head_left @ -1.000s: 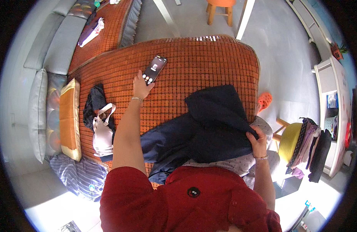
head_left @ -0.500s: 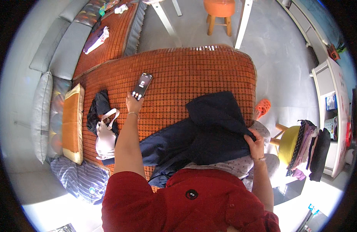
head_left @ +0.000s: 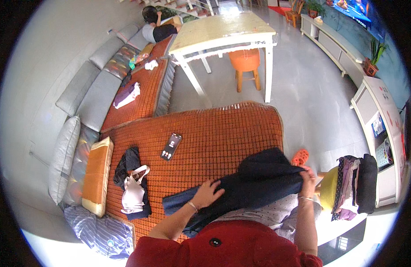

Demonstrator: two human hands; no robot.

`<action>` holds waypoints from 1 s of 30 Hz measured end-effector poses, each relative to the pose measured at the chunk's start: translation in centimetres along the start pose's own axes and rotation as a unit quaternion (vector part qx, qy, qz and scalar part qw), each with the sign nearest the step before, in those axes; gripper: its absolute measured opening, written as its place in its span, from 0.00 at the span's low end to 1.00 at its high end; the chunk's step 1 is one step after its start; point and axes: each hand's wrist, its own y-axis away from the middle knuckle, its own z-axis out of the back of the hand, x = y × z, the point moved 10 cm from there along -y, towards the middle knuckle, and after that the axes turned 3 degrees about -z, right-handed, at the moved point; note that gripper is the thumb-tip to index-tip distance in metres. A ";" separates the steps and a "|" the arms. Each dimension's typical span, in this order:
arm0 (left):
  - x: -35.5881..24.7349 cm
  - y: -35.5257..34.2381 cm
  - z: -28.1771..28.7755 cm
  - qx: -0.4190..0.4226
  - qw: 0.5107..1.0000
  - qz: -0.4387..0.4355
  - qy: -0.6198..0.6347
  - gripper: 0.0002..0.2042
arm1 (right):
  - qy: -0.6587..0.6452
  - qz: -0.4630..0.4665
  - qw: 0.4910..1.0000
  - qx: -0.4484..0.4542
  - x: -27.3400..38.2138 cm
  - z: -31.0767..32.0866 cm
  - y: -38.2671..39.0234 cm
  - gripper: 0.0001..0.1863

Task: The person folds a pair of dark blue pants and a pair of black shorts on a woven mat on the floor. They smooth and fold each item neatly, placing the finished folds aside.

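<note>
a dark navy garment (head_left: pixel 254 184) is being folded on an orange woven mat (head_left: pixel 214 133) covering the sofa seat. the left hand (head_left: pixel 207 194) is laid flat and open on the cloth's left part, pressing it down rather than gripping; the right hand (head_left: pixel 308 178) is closed around the bunched right edge, though how firmly cannot be made out at this rim of the view. the garment is spread partly on the mat and partly over the person's lap, with a dotted pale cloth (head_left: pixel 270 216) beneath it. a phone (head_left: pixel 171 146) lies apart on the mat. the fold appears half made; the held edge would next need to be carried across and smoothed flat.
</note>
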 end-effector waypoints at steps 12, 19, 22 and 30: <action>-6.0 0.8 -8.1 0.179 0.970 0.019 0.163 0.32 | 0.092 -0.142 0.983 0.074 -2.4 -1.5 6.3 0.20; -9.0 -3.5 -1.4 -0.047 0.889 -0.098 0.444 0.22 | -0.038 -0.076 0.946 0.314 9.0 -14.1 13.5 0.06; -16.4 -7.2 5.1 -0.008 0.653 -0.116 0.749 0.19 | 0.101 0.057 0.865 0.489 13.1 -18.6 18.0 0.05; -11.9 -14.2 17.0 -0.095 0.822 -0.108 0.552 0.21 | 0.441 0.012 0.682 0.583 3.8 -18.3 15.9 0.18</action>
